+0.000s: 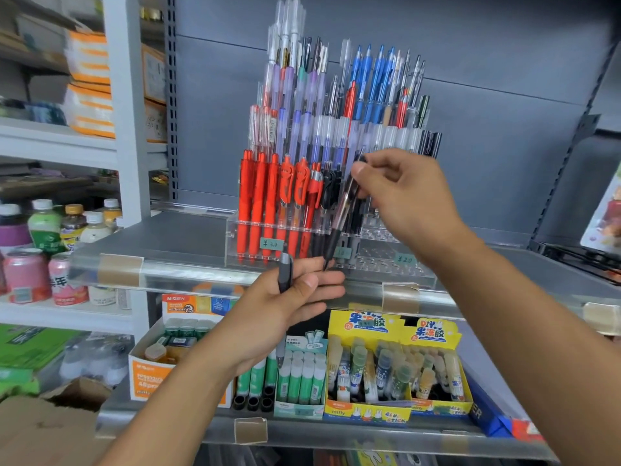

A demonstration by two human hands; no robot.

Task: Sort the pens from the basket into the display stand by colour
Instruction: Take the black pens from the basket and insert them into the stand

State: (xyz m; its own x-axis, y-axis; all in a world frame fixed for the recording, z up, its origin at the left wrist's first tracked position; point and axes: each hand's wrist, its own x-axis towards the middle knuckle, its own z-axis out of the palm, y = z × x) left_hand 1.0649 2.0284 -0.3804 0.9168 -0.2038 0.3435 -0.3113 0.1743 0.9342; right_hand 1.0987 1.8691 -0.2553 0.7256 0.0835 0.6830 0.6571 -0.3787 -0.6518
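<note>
A clear acrylic display stand (386, 264) sits on the grey shelf, tiered with pens. Red pens (258, 203) fill its front row at the left, black pens (331, 186) stand beside them, purple and blue pens rise behind. My right hand (403, 193) pinches a dark pen (341, 216) near its top, tilted, its tip down over the front row next to the black ones. My left hand (285, 307) grips a grey-black pen (285, 274) upright in front of the shelf edge. No basket is in view.
The shelf's clear front lip (201, 274) runs across below the stand. Under it stand boxes of glue sticks (369, 364) and green-capped tubes (302, 375). Bottles and cans (43, 250) fill the white rack at left. A cardboard box (43, 425) lies at bottom left.
</note>
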